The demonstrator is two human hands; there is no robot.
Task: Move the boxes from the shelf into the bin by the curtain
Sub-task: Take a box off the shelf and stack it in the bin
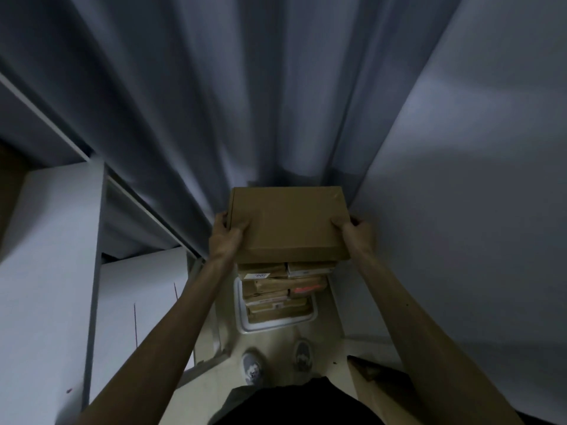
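The room is being lit only dimly, in a bluish grey. The far side is being covered by a pleated curtain [245,87], and the right side is being closed by a plain wall [475,179]. A white panel [46,240] is being seen at the left, a pale floor [276,343] below.

One marking gives something up: a small white label [261,275] on the top-left packed box [260,269], just under the near edge of the held cardboard box [288,222]. It carries three dark digits, seen upside down. They look like 200, though that's a soft read. To the right, also just under the cardboard box, a pale strip [308,271] on the neighbouring box [311,265] carries print too small to make out. Further below the cardboard box are a reddish patch [306,290] and a small white sticker [277,305], both blurred and not legible.
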